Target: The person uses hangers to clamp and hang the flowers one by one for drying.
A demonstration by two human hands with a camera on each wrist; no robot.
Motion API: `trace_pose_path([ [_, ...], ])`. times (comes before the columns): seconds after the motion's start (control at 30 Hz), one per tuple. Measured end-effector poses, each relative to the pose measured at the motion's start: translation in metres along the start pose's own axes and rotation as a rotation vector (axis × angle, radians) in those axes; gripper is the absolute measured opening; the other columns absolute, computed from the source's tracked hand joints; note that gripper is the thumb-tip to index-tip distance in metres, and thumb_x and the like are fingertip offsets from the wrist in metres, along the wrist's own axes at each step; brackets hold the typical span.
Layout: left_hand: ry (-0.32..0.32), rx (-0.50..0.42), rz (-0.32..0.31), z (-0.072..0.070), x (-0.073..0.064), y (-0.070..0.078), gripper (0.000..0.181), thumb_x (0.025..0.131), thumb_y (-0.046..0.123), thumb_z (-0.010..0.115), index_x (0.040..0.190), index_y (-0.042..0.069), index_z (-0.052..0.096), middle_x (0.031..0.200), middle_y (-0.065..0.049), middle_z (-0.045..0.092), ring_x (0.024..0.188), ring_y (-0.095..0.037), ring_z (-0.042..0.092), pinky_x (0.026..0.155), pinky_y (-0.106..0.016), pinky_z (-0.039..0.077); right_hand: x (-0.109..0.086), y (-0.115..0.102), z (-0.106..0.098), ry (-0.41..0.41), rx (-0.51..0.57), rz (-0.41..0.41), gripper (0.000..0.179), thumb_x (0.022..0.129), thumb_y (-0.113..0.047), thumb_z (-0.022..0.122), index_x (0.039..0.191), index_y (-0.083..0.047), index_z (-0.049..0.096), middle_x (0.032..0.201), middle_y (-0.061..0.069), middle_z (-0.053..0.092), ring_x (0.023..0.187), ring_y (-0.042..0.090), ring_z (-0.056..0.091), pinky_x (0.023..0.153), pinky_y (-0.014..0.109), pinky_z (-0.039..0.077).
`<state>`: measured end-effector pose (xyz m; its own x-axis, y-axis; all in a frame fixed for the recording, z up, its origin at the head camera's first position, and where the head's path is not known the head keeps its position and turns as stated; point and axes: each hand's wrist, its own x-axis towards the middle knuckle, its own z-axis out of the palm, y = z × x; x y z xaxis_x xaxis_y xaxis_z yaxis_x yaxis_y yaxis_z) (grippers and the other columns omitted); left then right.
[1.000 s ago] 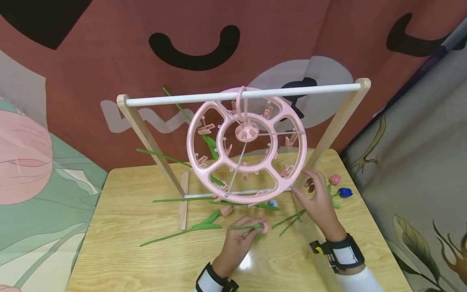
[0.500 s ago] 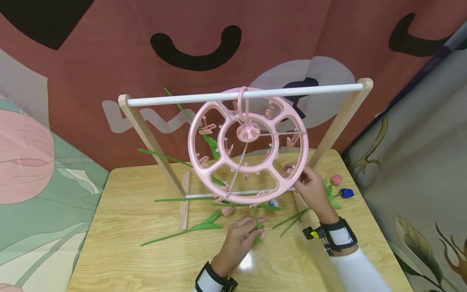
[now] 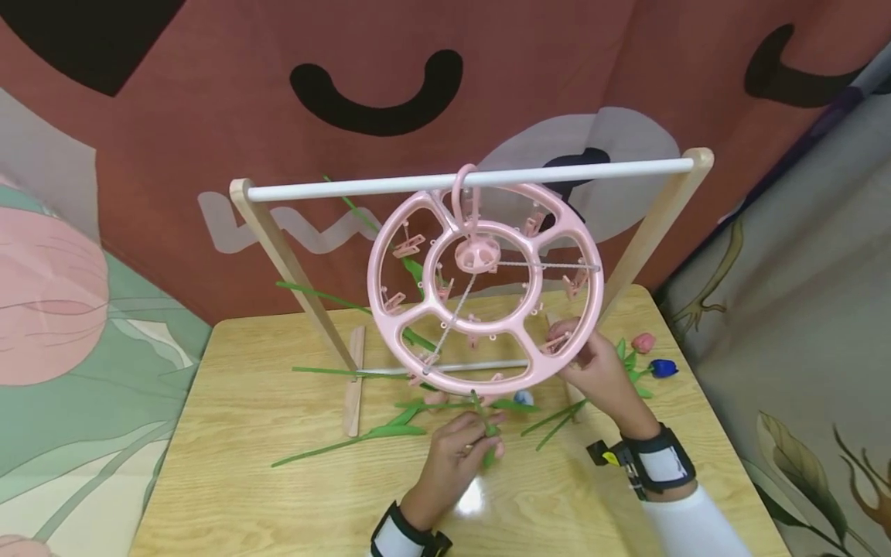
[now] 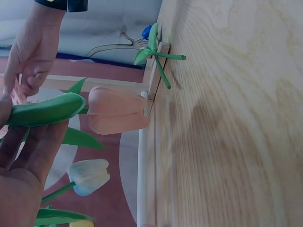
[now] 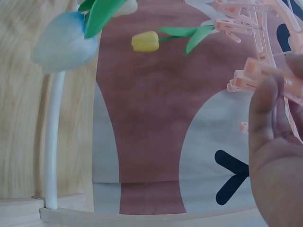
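My left hand (image 3: 452, 456) pinches a pink artificial tulip (image 4: 118, 111) by its green stem and leaf (image 4: 47, 109). The bloom hangs downward over the table and the stem points up toward a round pink hanger (image 3: 418, 309). At the hanger's lower right rim, my right hand (image 3: 602, 379) pinches a pink clothespin (image 5: 260, 75) between thumb and fingers. Several such clothespins dangle around the rings. Other tulips, among them a white-blue one (image 5: 66, 42) and a yellow one (image 5: 145, 41), hang with blooms down below the hanger.
A white rail (image 3: 390, 184) on wooden legs (image 3: 292, 271) carries the hanger by its hook. More tulips lie on the wooden table (image 3: 230, 495): a pink one (image 3: 643, 343) and a blue one (image 3: 663, 368) at right, with a long stem (image 3: 313, 452) at left.
My right hand has gone from beside the rim to the clothespin there, and the hanger has swung slightly right. My left hand has turned the tulip so its stem points up.
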<state>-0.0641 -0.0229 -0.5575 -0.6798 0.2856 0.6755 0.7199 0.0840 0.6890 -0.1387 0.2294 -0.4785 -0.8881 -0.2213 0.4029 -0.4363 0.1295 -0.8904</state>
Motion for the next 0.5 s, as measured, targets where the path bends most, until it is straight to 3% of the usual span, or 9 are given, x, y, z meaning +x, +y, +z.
trace_pose_path([
  [0.23, 0.087, 0.022, -0.002, 0.0, -0.002, -0.004, 0.019, 0.081, -0.014, 0.076, 0.095, -0.002, 0.074, 0.107, -0.018, 0.076, 0.103, -0.029, 0.075, 0.076, -0.017, 0.061, -0.007, -0.004, 0.0, -0.04, 0.054, 0.014, 0.04, 0.083, 0.023, 0.069, 0.121, 0.012, 0.061, 0.121, -0.002, 0.068, 0.107, 0.007, 0.069, 0.09, 0.021, 0.06],
  [0.33, 0.118, 0.015, -0.04, 0.0, -0.003, -0.006, 0.021, 0.083, -0.012, 0.076, 0.102, -0.003, 0.075, 0.112, -0.021, 0.076, 0.1, -0.028, 0.075, 0.08, -0.02, 0.062, -0.01, -0.004, 0.004, -0.042, 0.028, -0.002, 0.041, 0.082, 0.022, 0.073, 0.12, 0.01, 0.064, 0.118, -0.002, 0.07, 0.103, 0.007, 0.071, 0.086, 0.023, 0.062],
  [0.5, 0.128, -0.038, -0.111, 0.002, 0.0, -0.009, 0.023, 0.089, -0.007, 0.072, 0.112, -0.009, 0.072, 0.114, -0.024, 0.074, 0.1, -0.031, 0.076, 0.082, -0.027, 0.063, -0.011, -0.008, 0.009, -0.07, -0.041, -0.026, 0.039, 0.079, 0.019, 0.077, 0.115, 0.003, 0.069, 0.114, 0.011, 0.072, 0.104, 0.006, 0.07, 0.083, 0.022, 0.062],
])
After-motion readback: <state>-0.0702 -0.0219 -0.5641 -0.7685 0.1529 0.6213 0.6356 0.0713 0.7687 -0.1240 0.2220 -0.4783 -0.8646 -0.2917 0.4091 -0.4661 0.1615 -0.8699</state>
